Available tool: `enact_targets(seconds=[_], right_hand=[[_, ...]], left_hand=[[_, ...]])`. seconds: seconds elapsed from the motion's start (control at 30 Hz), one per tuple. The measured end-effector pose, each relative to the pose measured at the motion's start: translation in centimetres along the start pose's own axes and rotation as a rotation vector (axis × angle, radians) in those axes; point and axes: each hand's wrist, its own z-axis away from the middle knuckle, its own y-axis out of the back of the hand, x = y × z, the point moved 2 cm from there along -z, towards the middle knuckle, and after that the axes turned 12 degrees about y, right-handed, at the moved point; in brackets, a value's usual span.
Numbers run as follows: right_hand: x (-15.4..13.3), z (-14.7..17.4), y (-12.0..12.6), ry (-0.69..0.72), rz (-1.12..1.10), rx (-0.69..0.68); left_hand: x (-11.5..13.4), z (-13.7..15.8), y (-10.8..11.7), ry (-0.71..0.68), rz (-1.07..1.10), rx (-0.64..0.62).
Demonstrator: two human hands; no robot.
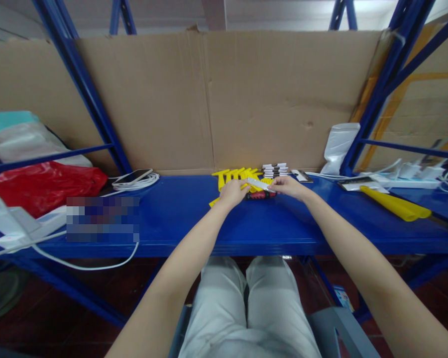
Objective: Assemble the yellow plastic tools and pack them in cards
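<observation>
A pale, flat strip (pixel 258 184) spans the gap between my hands, over the blue table. My left hand (pixel 231 193) pinches its left end, fingers closed. At its right end, my right hand (pixel 289 187) grips it between thumb and fingers. What the strip is, I cannot make out. Just behind my left hand lies a row of yellow plastic pieces (pixel 231 175), with more yellow partly hidden under the strip. A red and black object (pixel 260 195) lies below the strip, close to both hands. Behind my right hand sits a stack of white and black pieces (pixel 275 170).
A cardboard sheet (pixel 145 99) walls off the back of the blue table (pixel 179 219). To the right lie yellow tubes (pixel 393 203), a power strip (pixel 414 180) and a white pouch (pixel 339 146). A phone (pixel 136 176), coiled cable and red bag (pixel 48 186) are left.
</observation>
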Motion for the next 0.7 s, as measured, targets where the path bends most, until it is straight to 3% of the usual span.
enact_targets(seconds=[0.43, 0.7], right_hand=[[-0.4, 0.0, -0.1, 0.046, -0.016, -0.028], [-1.0, 0.5, -0.6, -0.067, -0.114, -0.007]], left_hand=[[0.1, 0.0, -0.1, -0.004, -0.021, -0.005], [0.1, -0.1, -0.3, -0.023, -0.013, -0.011]])
